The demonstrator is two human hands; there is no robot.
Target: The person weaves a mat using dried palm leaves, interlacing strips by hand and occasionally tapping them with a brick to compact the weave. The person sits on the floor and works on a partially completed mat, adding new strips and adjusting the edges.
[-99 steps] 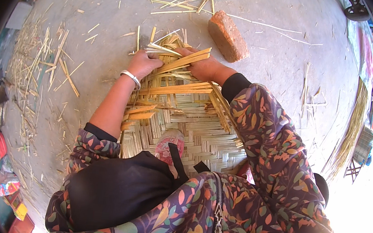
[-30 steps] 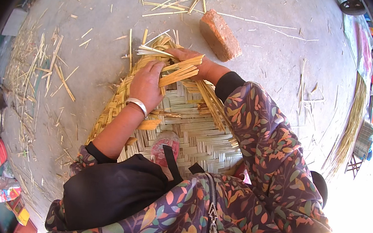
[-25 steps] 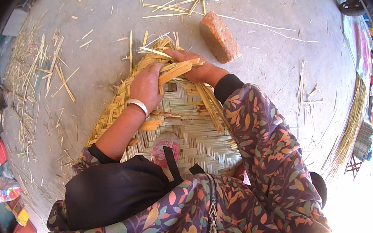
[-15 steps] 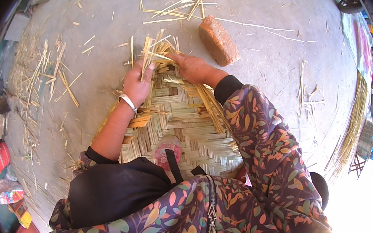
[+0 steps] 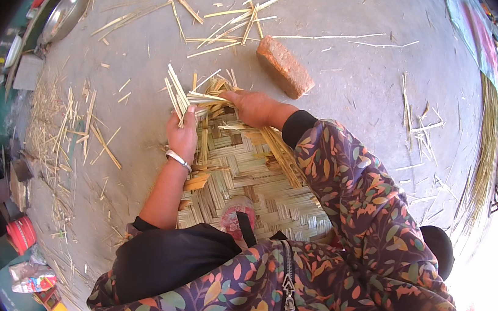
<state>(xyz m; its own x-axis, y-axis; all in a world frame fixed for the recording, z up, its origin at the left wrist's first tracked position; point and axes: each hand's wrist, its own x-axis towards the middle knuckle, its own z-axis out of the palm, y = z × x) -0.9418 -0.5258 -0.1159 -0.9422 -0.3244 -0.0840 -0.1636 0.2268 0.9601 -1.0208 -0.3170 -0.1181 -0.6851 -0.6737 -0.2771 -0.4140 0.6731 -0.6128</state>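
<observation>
A woven mat of split straw or cane strips (image 5: 234,181) lies in front of me, with loose strip ends bristling at its far edge. My left hand (image 5: 182,137), wearing a white bangle, is closed around a small bundle of pale strips (image 5: 176,95) that fans up and away from the mat's far left corner. Closed on the bent strips of the mat's far edge is my right hand (image 5: 255,108); its fingertips are partly hidden among them. Under its forearm, a bunch of yellow strips (image 5: 283,153) runs along the mat's right side. My foot (image 5: 237,218) rests on the mat.
A red brick (image 5: 285,67) lies on the grey floor just beyond my right hand. Cut strips (image 5: 248,23) are scattered farther off, and more litter (image 5: 80,130) lies at left. A metal pan (image 5: 65,15) stands far left; long stalks (image 5: 481,157) lean at right.
My left hand has swung its strips outward to the left, away from the right hand, and they now fan apart. The right hand keeps its hold at the mat's edge. The view has shifted slightly.
</observation>
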